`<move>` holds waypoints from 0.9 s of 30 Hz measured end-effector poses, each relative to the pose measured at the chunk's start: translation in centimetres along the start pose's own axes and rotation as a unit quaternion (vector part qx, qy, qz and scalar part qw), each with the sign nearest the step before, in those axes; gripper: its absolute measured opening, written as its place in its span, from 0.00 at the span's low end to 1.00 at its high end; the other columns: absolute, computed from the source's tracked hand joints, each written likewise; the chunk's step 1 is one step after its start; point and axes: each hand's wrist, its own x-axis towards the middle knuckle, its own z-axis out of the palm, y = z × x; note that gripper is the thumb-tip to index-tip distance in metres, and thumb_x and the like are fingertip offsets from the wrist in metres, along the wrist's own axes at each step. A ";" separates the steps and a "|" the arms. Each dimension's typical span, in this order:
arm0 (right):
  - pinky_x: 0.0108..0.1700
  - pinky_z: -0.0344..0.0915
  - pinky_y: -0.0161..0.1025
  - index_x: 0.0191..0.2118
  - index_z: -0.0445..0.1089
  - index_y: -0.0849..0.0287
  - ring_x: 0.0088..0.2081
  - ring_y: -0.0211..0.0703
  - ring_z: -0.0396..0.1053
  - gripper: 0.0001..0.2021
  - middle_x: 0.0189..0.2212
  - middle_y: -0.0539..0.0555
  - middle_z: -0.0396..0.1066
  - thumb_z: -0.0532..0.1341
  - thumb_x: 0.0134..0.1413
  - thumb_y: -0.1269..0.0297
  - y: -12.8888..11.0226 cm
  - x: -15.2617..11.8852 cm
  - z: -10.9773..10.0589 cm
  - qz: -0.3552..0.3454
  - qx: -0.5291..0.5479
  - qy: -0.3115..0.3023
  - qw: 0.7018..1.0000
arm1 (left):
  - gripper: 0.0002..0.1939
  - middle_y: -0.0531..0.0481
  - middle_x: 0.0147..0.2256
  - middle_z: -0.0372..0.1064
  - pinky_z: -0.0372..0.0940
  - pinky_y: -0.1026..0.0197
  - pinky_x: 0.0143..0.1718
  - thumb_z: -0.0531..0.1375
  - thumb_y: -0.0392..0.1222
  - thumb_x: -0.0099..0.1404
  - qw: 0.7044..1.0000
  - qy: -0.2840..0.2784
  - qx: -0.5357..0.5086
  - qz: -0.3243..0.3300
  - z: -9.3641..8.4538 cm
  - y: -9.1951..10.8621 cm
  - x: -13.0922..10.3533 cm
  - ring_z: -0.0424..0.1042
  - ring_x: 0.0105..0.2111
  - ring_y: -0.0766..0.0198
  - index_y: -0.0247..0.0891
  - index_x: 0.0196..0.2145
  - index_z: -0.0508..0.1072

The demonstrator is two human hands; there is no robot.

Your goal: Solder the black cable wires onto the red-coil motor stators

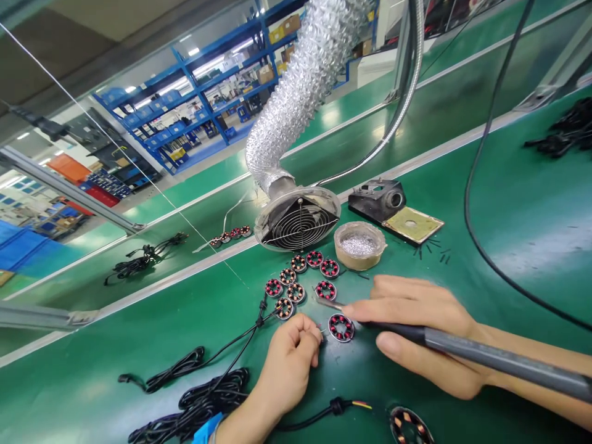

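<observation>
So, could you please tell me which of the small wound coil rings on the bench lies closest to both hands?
The coil ring lying alone between the left hand and the right hand, beside the soldering iron; the others cluster farther back near the fan.

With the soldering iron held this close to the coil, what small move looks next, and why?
Probably lower the iron tip onto the coil. The right hand holds the iron with its tip just above and left of that coil, while the left hand pinches something small at the coil's left edge, seemingly a wire.
</observation>
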 end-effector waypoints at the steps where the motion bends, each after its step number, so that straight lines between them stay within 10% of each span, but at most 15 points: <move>1: 0.28 0.60 0.39 0.52 0.68 0.58 0.25 0.41 0.65 0.13 0.27 0.52 0.68 0.53 0.66 0.65 -0.1 0.0 -0.2 0.009 0.015 -0.015 1.000 | 0.17 0.60 0.16 0.54 0.43 0.64 0.22 0.56 0.57 0.55 1.000 0.000 0.004 -0.001 0.0 0.0 0.0 0.48 0.18 0.70 0.40 0.24 0.61; 27: 0.28 0.60 0.38 0.41 0.66 0.55 0.22 0.40 0.63 0.09 0.22 0.49 0.65 0.54 0.56 0.70 0.1 -0.6 0.8 0.025 0.076 -0.026 0.996 | 0.21 0.59 0.16 0.54 0.46 0.65 0.21 0.59 0.60 0.58 1.000 0.010 0.011 -0.004 0.0 -0.1 -0.2 0.50 0.18 0.70 0.40 0.22 0.61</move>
